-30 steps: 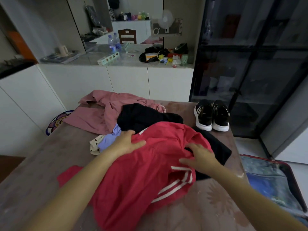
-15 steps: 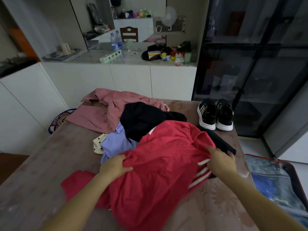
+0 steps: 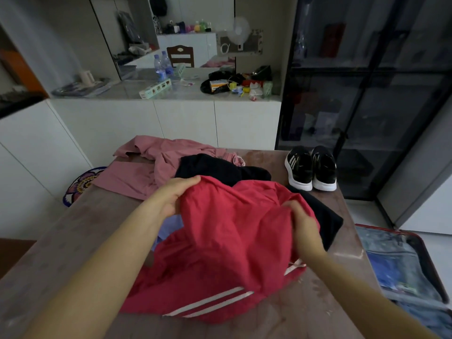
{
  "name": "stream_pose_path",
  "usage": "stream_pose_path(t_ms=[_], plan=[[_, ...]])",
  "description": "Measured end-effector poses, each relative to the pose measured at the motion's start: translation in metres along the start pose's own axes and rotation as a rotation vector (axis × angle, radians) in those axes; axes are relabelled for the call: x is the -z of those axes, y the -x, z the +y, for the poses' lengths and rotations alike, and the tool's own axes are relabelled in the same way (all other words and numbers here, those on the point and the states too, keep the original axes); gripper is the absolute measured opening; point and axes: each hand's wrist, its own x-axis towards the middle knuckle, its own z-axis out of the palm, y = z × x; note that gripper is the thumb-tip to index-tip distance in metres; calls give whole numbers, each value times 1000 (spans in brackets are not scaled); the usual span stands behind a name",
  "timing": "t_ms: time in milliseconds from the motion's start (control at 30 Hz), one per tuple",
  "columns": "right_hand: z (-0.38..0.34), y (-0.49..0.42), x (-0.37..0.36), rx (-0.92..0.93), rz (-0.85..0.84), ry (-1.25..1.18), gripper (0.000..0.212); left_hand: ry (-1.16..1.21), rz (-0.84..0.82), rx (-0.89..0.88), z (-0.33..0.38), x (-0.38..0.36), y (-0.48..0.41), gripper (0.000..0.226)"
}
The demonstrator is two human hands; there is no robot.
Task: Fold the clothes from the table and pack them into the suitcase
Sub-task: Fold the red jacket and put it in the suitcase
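A red garment [image 3: 230,243] with white stripes is lifted off the brown table [image 3: 63,243], its lower part still resting there. My left hand [image 3: 175,194] grips its upper left edge and my right hand [image 3: 303,226] pinches its right side. Behind it lie a black garment [image 3: 220,168], a pink garment [image 3: 156,165] and a bit of a lilac one [image 3: 168,228] under my left wrist. More black cloth [image 3: 325,221] lies at the right. The open suitcase [image 3: 401,263] sits on the floor at the lower right, with blue items inside.
A pair of black sneakers [image 3: 311,168] stands at the table's far right corner. Behind the table runs a white cabinet [image 3: 186,121] with a cluttered counter. A dark glass cabinet [image 3: 367,94] fills the right. A patterned mat [image 3: 78,184] lies on the floor at left.
Both hands have raised the red garment off the pile. My left hand moved up and away to its top edge, and my right hand has bunched its right side, covering the lilac garment.
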Motion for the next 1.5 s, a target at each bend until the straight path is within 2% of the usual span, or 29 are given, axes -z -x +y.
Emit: stream_pose_path(t_ms=[67, 133, 200, 233, 267, 367, 467, 533, 600, 667, 733, 767, 833, 900, 967, 1067, 1133, 1167, 1233, 1267, 1300, 1367, 1433, 1500], plan=[[-8, -13, 15, -258, 85, -245, 24, 270, -107, 21, 1, -5, 1, 24], [-11, -32, 26, -472, 200, -581, 26, 660, -133, -108, 8, -13, 0, 33], [2, -52, 35, -721, 230, -740, 27, 913, -95, -246, 20, -19, -6, 52], [16, -60, 37, -830, 220, -743, 26, 891, -68, -270, 23, -23, -11, 56], [42, -69, 37, -888, 214, -728, 26, 757, -37, -264, 22, -28, -16, 58], [84, -68, 40, -958, 216, -522, 28, 114, 18, -202, -5, -45, -33, 70], [49, -39, 49, -936, 237, -477, 19, -556, 51, -202, -39, -60, -53, 81], [40, -26, 51, -857, 197, -475, 33, -930, 12, -213, -57, -68, -63, 89], [31, -14, 53, -789, 74, -375, 42, -1157, -35, -198, -68, -77, -68, 97], [27, 0, 53, -781, -57, -216, 36, -1247, -90, -141, -74, -84, -69, 98], [30, 14, 51, -710, -90, -67, 28, -1247, -125, -179, -76, -88, -73, 79], [32, 18, 51, -657, -43, 10, 24, -1209, -97, -243, -76, -90, -75, 66], [33, 20, 56, -591, 110, 75, 18, -1040, -41, -425, -70, -97, -74, 40], [29, 15, 64, -576, 277, -12, 17, -827, -62, -563, -54, -110, -63, 26], [20, 8, 75, -546, 409, -113, 17, -676, -115, -683, -35, -124, -51, 22], [4, 1, 92, -449, 556, -122, 13, -668, -104, -842, -11, -138, -37, 22], [-7, 3, 105, -380, 609, -110, 27, -625, -107, -832, 3, -144, -25, 36], [-10, 5, 113, -326, 621, -121, 37, -604, -143, -801, 9, -145, -17, 51], [-17, 10, 130, -222, 595, -101, 47, -672, -342, -816, 13, -140, -3, 89], [-23, 12, 140, -175, 566, -56, 43, -793, -457, -853, 11, -135, 4, 97], [-28, 14, 150, -135, 530, -1, 36, -918, -550, -888, 8, -131, 8, 94], [-36, 18, 172, -74, 433, 74, 52, -1033, -606, -985, 5, -125, 18, 66], [-46, 24, 193, -66, 313, 138, 73, -903, -519, -1089, 15, -128, 33, 43], [-56, 30, 216, -72, 218, 198, 76, -732, -437, -1139, 36, -135, 56, 39]])
